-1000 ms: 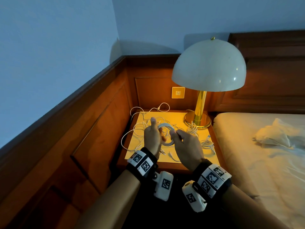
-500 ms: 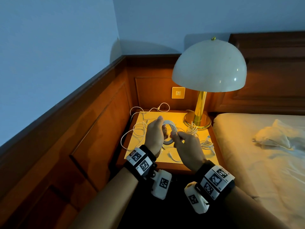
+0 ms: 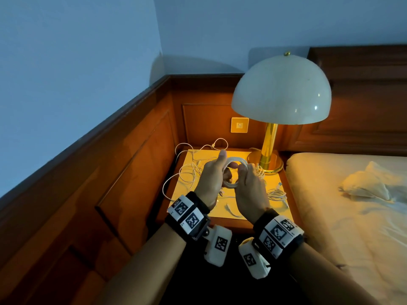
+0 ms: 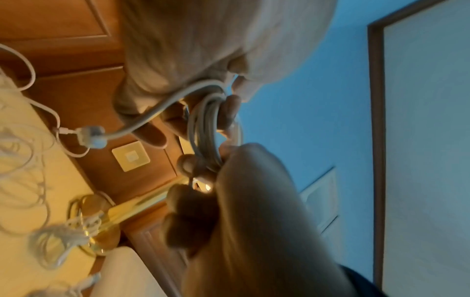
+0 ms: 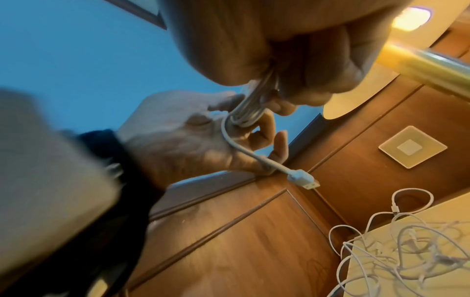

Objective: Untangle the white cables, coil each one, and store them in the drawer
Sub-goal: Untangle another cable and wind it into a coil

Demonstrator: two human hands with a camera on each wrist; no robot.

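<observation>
Head view: worn high, faces forward and down into the room corner; takes in the counter (image 3: 191, 190), the lamp (image 3: 280, 91), the bed (image 3: 343, 194) edge and both forearms, at middling range.

Left wrist view: rolled sideways, very near; looks along the left hand (image 4: 178, 50) toward the right hand (image 4: 254, 201), with the wall plate (image 4: 131, 156) and lamp base (image 4: 101, 231) beyond.

Right wrist view: tilted, very near; looks from under the right hand (image 5: 292, 40) across to the left hand (image 5: 183, 136) and wood panelling (image 5: 241, 241).

Shared by all three: the coiled cable (image 3: 233, 160) between both hands, the wall plate, loose cables (image 5: 406, 257) on the counter.
</observation>
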